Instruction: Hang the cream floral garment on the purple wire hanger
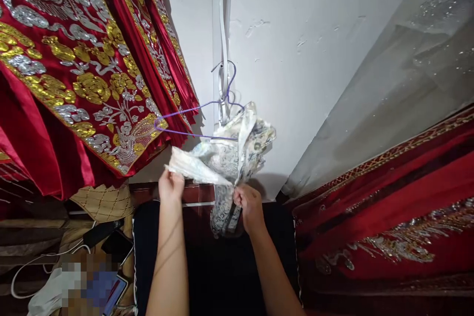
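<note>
A pale garment with a grey scroll pattern (224,155) hangs partly on a purple wire hanger (192,134). The right side of the hanger is inside the cloth, while its left end is bare. At the left, my left hand (171,185) is closed on the light edge of the garment and pulls it outward. Lower and to the right, my right hand (247,196) pinches the front of the same garment. Below my right hand the cloth hangs down in a narrow, darker patterned fold. The fingertips of both hands are partly hidden by cloth.
Red costumes with gold and silver embroidery (92,86) hang at the left. At the right, a translucent cover (363,94) hangs over more red embroidered cloth (400,227). A white pole (221,10) runs up the wall. Phones (117,246) and a white cable lie lower left.
</note>
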{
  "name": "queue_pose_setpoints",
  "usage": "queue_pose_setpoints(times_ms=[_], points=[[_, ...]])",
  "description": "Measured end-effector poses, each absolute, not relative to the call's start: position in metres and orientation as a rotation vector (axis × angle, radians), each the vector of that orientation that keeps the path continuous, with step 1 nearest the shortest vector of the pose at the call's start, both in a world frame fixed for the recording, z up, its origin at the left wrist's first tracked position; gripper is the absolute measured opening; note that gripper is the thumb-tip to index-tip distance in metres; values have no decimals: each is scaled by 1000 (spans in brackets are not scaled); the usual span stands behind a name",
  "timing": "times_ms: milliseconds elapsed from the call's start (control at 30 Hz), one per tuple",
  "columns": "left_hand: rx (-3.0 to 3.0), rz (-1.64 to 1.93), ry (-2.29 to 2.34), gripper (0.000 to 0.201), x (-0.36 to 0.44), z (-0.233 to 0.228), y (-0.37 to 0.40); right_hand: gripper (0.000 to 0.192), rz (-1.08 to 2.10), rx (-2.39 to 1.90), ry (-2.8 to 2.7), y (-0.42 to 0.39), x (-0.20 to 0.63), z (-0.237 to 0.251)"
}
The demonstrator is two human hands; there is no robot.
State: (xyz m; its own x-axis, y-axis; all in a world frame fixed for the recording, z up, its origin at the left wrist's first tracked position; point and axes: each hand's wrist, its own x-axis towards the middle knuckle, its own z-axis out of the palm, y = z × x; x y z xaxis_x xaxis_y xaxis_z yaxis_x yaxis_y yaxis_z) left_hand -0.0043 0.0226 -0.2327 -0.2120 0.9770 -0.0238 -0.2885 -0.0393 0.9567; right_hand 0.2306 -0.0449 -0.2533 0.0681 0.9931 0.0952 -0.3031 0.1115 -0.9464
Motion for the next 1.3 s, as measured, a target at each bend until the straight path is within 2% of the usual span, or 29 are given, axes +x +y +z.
queue_pose_setpoints(times_ms=[100,200,300,433,500,600,700,767,867,933,1000,1067,1167,1300], points=[[899,1573,1175,56,17,-259,-1,34,1255,-1124,-1413,-52,251,-252],[1018,1590,1130,44,33,-251,-23,34,1190,-1264,-1595,-51,259,-246],[1196,1524,1015,35,58,-221,-44,42,1131,-1159,-1401,-47,244,-241],[1648,1323,917,26,89,-187,-70,66,1377,-930,-1032,-50,218,-230],[1847,1272,934,23,92,-178,-76,71,1425,-884,-884,-54,214,-220],[1890,1247,999,37,81,-172,-69,53,1538,-836,-1000,-59,220,-198],[1834,1148,912,51,65,-181,-48,31,1680,-823,-1496,-52,237,-170],[1846,984,866,62,55,-191,-34,19,1594,-890,-1815,-40,252,-150],[1972,734,1012,59,34,-201,-24,12,1135,-1052,-1865,-7,269,-126],[2119,607,1211,51,15,-199,-25,24,775,-1036,-1725,21,274,-121],[2241,512,1414,44,-6,-190,-29,45,584,-954,-1682,50,270,-129],[2275,408,1568,42,-23,-180,-35,51,602,-935,-1726,74,262,-145],[2190,228,1752,45,-39,-168,-41,39,724,-1034,-1786,90,255,-172],[2124,150,1867,48,-52,-155,-37,33,581,-1111,-1820,78,276,-186]])
